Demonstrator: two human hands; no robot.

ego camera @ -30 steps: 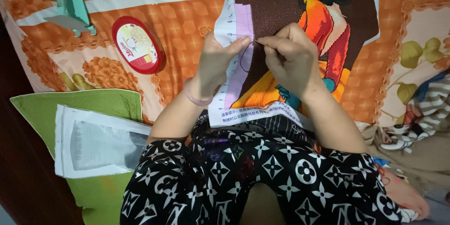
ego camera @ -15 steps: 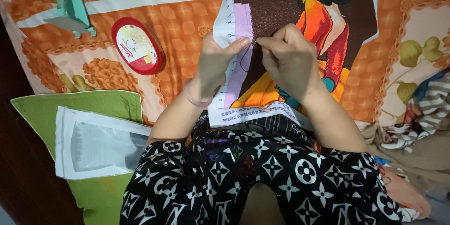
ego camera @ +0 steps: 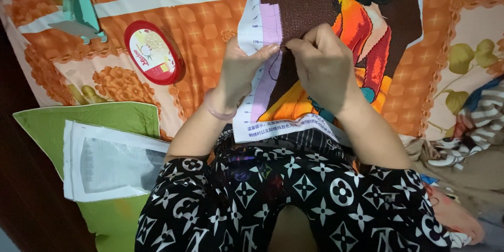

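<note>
A cross-stitch canvas (ego camera: 315, 0) with a dark brown ground and a figure in orange and red lies over my lap and the bed. My left hand (ego camera: 239, 73) pinches its white left margin near a lilac strip, thumb on top. My right hand (ego camera: 323, 65) rests on the stitched area with fingertips pinched together next to the left thumb; a thin dark thread (ego camera: 273, 68) loops below them. The needle is too small to make out. A pale bracelet (ego camera: 218, 111) circles my left wrist.
A red oval tin (ego camera: 153, 52) and a teal plastic stand (ego camera: 79, 14) lie on the orange floral bedsheet (ego camera: 199, 16) at the left. A green cushion (ego camera: 89, 121) with a white paper packet (ego camera: 105, 160) sits lower left. Crumpled clothes (ego camera: 472, 126) pile at the right.
Both hands have stayed at the same spot on the canvas; the right fingertips shifted only slightly against the left thumb.
</note>
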